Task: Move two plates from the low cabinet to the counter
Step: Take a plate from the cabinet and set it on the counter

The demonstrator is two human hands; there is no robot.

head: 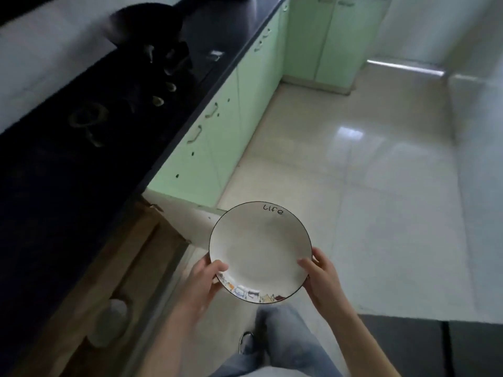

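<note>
White glazed plate (260, 251), rimmed in a thin dark line, with the word "life" on its far edge and a coloured drawing on the near edge, is held level in front of the person, out over the floor (381, 186) and well clear of the bench (68, 172); the left hand (202, 281) pinches the near-left rim, thumb on top and fingers under; the right hand (319, 276) does the same on the near-right rim; both are closed on the plate, neither spread.

The low cabinet (114, 281) stands open at the left, below the dark bench, with a pale vessel inside it; whether another plate lies in there cannot be told.

By my reading this is the carry step for one plate: out of the cabinet, not yet set down; no plate can be made out on the dim bench top, so which of the two this is cannot be told.

The next move calls for a swing left and up over the bench edge, keeping the plate level, then lowering it onto a bare patch short of the dark pot (147, 23) and the burner (87, 118) farther along.
</note>
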